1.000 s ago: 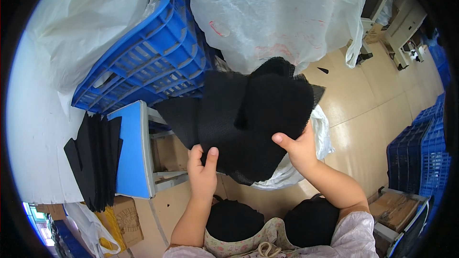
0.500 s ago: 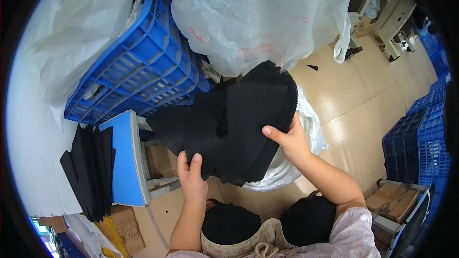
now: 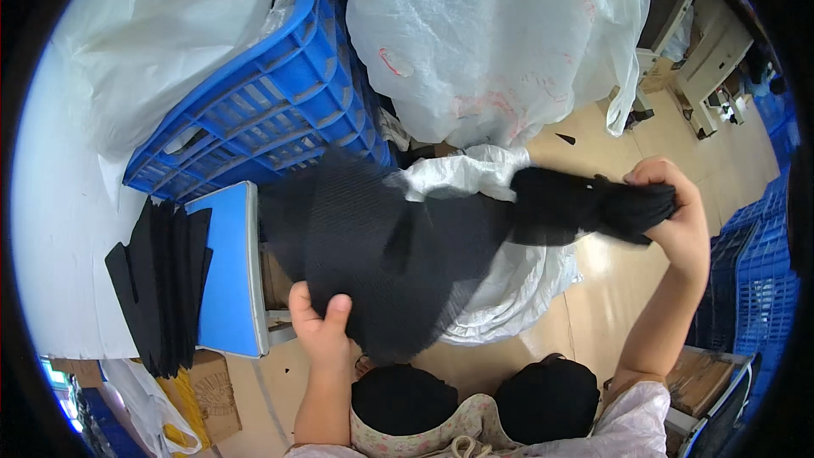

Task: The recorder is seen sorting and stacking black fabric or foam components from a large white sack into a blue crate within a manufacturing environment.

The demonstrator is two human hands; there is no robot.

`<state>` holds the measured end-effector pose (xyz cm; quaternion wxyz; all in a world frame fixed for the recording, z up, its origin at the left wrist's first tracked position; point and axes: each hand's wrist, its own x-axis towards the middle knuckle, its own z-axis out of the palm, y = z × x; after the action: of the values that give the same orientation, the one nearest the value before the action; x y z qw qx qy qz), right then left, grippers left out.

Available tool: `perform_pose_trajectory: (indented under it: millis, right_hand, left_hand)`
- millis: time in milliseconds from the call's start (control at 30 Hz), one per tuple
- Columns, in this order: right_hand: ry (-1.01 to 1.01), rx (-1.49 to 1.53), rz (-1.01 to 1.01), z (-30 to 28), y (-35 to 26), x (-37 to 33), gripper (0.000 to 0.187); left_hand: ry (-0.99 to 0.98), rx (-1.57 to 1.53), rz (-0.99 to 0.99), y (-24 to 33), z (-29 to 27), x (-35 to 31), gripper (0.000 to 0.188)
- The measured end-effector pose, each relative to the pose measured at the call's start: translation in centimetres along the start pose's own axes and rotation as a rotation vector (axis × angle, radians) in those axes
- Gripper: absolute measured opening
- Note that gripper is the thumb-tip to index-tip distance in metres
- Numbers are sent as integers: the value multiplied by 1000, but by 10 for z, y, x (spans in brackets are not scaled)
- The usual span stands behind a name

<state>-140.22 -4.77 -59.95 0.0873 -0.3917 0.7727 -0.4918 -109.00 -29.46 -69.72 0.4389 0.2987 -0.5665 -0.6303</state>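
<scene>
My left hand [image 3: 320,324] is closed on the near edge of a stack of black fabric pieces [image 3: 365,254], its thumb on top; motion blurs the stack. Off to the right, my right hand [image 3: 678,212] grips the end of a bunched black fabric bundle [image 3: 560,203]. The bundle reaches left toward the stack; whether the two are joined I cannot tell. Beneath the fabric stands a white woven sack [image 3: 517,288]. Another pile of black fabric pieces [image 3: 165,288] lies at the left, partly over a blue-topped stool [image 3: 233,271].
A blue plastic crate [image 3: 280,93] with plastic sheeting stands at the far left. Beside it sits a large translucent plastic bag [image 3: 492,42]. Blue crates [image 3: 763,288] are stacked at the right. A cardboard box [image 3: 216,399] and a yellow bag lie at the lower left.
My right hand has moved right and slightly up, drawing a bunched fabric bundle away from the stack. My left hand has shifted slightly left and down, still holding fabric. The white sack shows more.
</scene>
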Motion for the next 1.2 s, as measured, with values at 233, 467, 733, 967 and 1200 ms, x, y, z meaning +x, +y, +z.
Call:
perform_pose_trajectory:
  millis: [233,467,733,967,1200]
  right_hand:
    - [-218,-742,-475,5,-87,26,23]
    - [-703,-589,-753,137,-78,25,16]
    - [-421,-280,-690,188,-41,16,23]
    - [-343,-71,-508,198,-20,8,58]
    - [-374,6,-446,198,0,-4,61]
  left_hand:
    - [-283,508,126,-6,23,4,44]
    - [-391,595,23,-1,31,1,14]
    - [-373,456,-90,-9,17,0,19]
    - [-469,447,-102,-5,18,3,28]
    - [-558,449,-117,-1,26,3,31]
